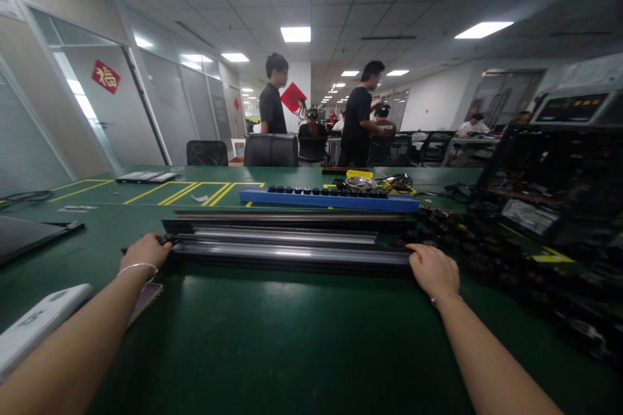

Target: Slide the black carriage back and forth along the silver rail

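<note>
A long dark metal bar (292,254) with a shiny top face lies crosswise on the green table (292,350) in front of me. My left hand (146,251) is closed at its left end, with small black parts showing by the fingertips. At the opposite end, my right hand (435,270) has its fingers bent over the bar's tip; the undersides of both grips are hidden. Just behind lie a shorter silvery strip (287,235) and another long dark bar (292,217), roughly parallel to the first.
Farther back is a blue rail (331,200) holding a row of small black parts. Many dark parts (491,259) crowd the right side by an open computer case (530,188). A white box (43,321) sits near my left forearm. Two people stand beyond the table.
</note>
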{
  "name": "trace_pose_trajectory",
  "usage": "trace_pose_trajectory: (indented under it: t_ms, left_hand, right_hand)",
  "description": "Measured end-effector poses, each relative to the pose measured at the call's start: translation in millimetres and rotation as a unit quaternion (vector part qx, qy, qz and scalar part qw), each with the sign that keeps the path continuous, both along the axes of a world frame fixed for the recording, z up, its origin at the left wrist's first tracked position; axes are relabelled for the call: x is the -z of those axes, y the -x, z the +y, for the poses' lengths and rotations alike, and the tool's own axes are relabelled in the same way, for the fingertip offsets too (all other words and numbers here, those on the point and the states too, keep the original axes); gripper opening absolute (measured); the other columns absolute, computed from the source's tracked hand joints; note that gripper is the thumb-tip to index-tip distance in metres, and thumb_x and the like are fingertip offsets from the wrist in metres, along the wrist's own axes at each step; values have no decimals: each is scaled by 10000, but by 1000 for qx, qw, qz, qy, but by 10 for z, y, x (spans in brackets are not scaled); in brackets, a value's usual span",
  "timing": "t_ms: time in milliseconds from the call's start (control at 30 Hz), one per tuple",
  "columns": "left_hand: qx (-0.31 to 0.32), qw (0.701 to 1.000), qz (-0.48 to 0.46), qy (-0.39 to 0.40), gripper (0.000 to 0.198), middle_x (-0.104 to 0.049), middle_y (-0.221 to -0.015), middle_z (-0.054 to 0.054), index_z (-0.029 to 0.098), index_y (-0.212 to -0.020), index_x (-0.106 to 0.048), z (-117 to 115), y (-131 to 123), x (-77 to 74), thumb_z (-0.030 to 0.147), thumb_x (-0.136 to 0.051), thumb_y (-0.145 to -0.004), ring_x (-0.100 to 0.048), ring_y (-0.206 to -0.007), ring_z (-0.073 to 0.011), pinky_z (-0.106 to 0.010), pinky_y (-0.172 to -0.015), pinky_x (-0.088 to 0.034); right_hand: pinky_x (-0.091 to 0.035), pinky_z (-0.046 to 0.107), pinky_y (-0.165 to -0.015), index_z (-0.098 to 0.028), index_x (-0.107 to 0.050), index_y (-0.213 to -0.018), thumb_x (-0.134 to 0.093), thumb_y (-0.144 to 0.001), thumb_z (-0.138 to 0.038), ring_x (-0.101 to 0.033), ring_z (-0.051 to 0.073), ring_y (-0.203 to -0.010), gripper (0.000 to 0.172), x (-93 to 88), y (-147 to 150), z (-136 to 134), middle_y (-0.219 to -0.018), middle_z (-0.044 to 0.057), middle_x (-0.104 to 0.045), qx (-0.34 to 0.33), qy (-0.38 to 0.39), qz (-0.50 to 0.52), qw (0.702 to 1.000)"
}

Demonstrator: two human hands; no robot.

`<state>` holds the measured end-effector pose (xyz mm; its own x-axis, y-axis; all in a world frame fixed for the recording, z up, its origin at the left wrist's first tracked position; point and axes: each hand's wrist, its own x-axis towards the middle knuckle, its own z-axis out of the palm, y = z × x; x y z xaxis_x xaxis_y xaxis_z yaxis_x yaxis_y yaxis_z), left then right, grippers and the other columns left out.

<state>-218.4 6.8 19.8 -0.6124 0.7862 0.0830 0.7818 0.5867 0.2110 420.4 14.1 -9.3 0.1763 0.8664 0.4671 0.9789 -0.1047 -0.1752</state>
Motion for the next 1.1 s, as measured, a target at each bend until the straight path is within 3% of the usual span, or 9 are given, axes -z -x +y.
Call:
trace_pose_trajectory:
  t_ms: [200,433,1100]
  left_hand:
    - [-55,998,1,-1,630,-507,-1210,-235,88,-1148,-554,-49,-57,19,541,-399,-739,-492,-1085,-372,-428,-821,-418]
    - [-70,997,-8,-4,606,-571,-1147,-197,139,-1144,-563,-60,-117,37,552,-365,-746,-531,-1036,-359,-428,-778,-430]
    - [-76,997,-28,9,600,-556,-1162,-235,64,-1123,-549,12,-237,-12,492,-435,-717,-520,-1061,-365,-435,-821,-419]
  right_hand:
    - [-391,361,-839,-243,-656,-1018,-331,-785,-237,-532,201,-1017,400,9,-7,15,-1086,23,-639,0,4,3,1000]
    - [-383,367,-850,-251,-650,-1023,-334,-780,-250,-528,203,-1026,399,21,-15,34,-1092,18,-635,9,9,10,1000]
    - [-381,382,-860,-260,-642,-1028,-336,-769,-266,-517,206,-1046,401,-13,-12,38,-1115,11,-625,12,34,17,999]
